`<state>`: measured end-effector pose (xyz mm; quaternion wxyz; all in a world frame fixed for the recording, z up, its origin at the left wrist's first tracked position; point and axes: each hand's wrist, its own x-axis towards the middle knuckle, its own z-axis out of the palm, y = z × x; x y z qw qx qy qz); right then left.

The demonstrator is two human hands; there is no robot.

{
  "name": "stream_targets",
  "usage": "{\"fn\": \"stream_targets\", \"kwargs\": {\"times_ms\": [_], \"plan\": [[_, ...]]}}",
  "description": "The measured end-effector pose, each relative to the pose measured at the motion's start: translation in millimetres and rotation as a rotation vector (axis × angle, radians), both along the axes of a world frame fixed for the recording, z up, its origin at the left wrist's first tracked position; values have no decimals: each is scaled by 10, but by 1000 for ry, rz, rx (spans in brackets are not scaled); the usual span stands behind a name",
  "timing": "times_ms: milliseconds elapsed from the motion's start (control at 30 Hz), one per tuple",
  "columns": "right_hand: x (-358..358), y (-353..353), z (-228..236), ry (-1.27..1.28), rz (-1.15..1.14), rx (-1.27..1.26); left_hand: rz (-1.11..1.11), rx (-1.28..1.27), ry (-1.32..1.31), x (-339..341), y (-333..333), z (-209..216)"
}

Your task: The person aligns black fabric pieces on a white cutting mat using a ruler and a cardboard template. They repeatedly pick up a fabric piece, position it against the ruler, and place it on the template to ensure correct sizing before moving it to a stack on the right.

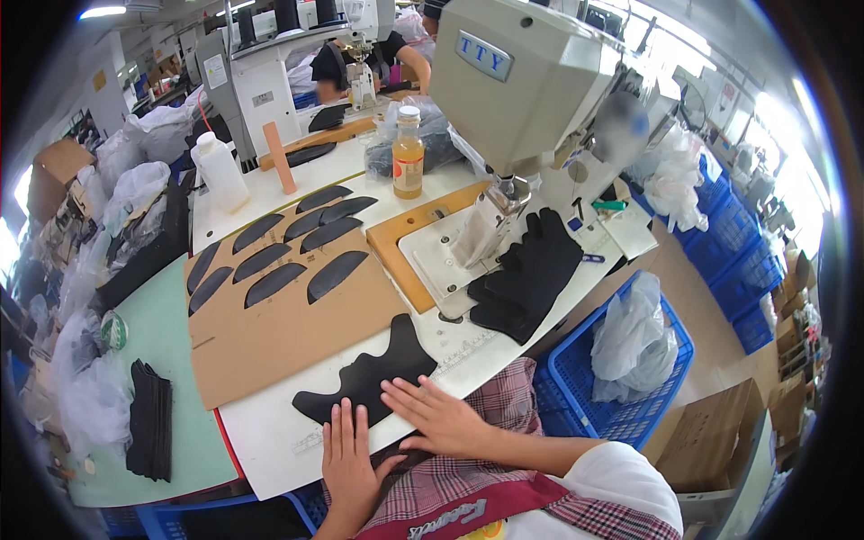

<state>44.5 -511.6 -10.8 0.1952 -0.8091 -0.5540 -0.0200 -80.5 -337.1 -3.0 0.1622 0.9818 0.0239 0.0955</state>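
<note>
A black cut fabric piece [396, 360] with a wavy edge and one long arm lies flat on the white sewing table [270, 427], close to my body. My left hand [349, 454] rests by its near edge, palm down, fingers stretched out, fingertips touching the fabric. Across the piece's near right side lies my right hand [445, 418], flat with fingers extended. Neither hand grips anything. Beyond and to the right, a pile of similar black pieces [540, 261] sits beside the presser foot of the sewing machine [513, 90].
Left of the machine, a brown cardboard sheet [270, 351] carries several black curved pieces [337, 276]. A juice bottle [408, 155] and white plastic bottle [219, 171] stand farther back. A black stack [148, 421] lies on the green table; a blue crate [576, 409] holds plastic bags.
</note>
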Motion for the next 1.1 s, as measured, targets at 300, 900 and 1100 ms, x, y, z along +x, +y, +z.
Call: {"fn": "stream_targets", "kwargs": {"times_ms": [300, 900, 1100], "plan": [[821, -1061, 389, -174, -647, 297, -101, -112, -194, -81, -105, 25], [1328, -1292, 400, -336, -755, 143, 947, 622, -455, -701, 2267, 1374], [1127, -1125, 588, -475, -754, 188, 818, 744, -159, -924, 3004, 359]]}}
